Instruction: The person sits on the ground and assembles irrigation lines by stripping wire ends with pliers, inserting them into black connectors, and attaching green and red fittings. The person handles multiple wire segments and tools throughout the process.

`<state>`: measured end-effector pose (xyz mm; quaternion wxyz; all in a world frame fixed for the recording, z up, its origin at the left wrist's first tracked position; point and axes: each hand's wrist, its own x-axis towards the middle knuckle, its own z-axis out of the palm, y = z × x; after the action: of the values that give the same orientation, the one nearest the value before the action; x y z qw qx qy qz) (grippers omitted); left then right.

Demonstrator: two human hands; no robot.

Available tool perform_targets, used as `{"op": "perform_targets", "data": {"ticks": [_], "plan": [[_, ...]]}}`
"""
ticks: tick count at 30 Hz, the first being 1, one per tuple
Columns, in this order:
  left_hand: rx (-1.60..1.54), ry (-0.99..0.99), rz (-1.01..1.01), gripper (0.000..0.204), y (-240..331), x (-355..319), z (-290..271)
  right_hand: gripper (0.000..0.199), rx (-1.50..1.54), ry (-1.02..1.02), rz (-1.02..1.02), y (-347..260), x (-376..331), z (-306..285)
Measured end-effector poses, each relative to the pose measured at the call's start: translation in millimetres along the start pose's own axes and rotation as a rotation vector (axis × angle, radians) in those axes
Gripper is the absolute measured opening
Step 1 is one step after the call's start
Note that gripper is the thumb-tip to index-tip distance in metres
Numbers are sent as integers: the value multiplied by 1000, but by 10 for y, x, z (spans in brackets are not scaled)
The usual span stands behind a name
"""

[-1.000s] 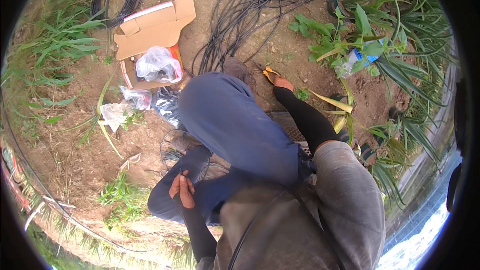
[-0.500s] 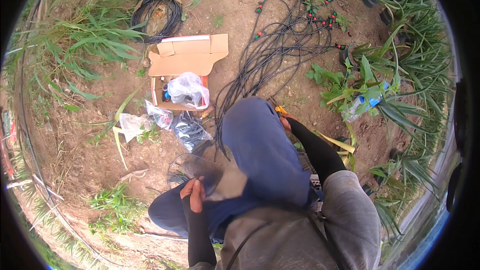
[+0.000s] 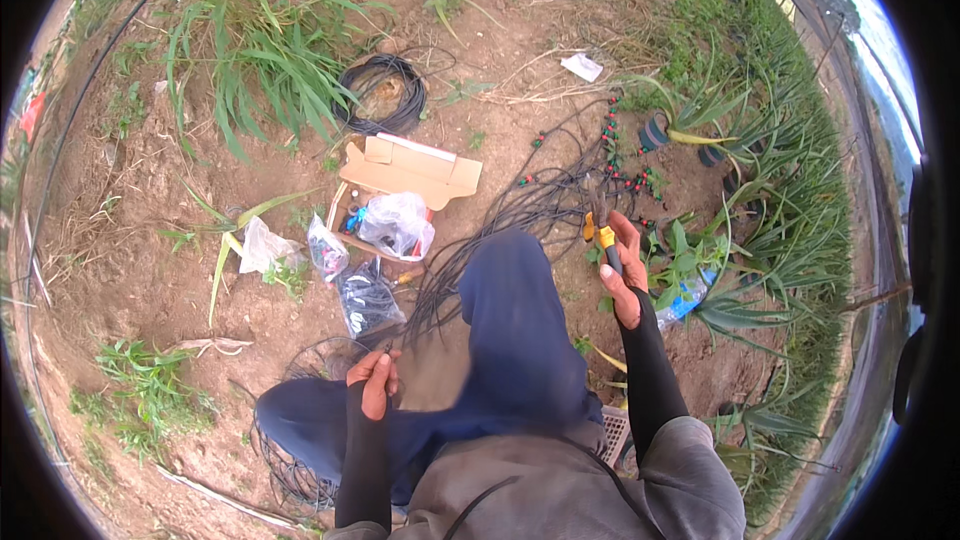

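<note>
Bare garden soil lies strewn with black tubing (image 3: 520, 210). The right hand (image 3: 622, 275) is clamped on a yellow-handled cutter (image 3: 606, 240); the left hand (image 3: 374, 380) pinches one tube end. Hold that tube taut and cut squarely.

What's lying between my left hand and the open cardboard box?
In the head view, between the left hand and the cardboard box lie a dark plastic bag of parts on the soil and a clear bag at the box mouth.
</note>
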<state>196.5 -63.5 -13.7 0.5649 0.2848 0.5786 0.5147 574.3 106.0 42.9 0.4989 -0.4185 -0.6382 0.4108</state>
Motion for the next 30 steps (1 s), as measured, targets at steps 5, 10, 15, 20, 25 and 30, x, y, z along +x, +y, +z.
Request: {"op": "perform_targets", "data": {"ticks": [5, 10, 15, 20, 25, 30], "plan": [[-58, -39, 101, 26, 203, -153, 88, 75, 609, -213, 48, -455, 161, 250], [-201, -64, 134, 25, 336, -338, 154, 73, 741, -513, 304, -706, -142, 991], [-239, 1, 251, 29, 596, -604, 210, 79, 811, -897, 327, -1083, -542, 1586], [-166, 14, 107, 27, 689, -756, 68, 82, 696, -796, 334, -750, -951, 1696], [-94, 7, 38, 28, 711, -952, 1, 43, 428, -918, 404, -759, -916, 1677], [42, 53, -62, 26, 701, -986, 31, 52, 113, -998, 303, -677, -984, 1621]]}}
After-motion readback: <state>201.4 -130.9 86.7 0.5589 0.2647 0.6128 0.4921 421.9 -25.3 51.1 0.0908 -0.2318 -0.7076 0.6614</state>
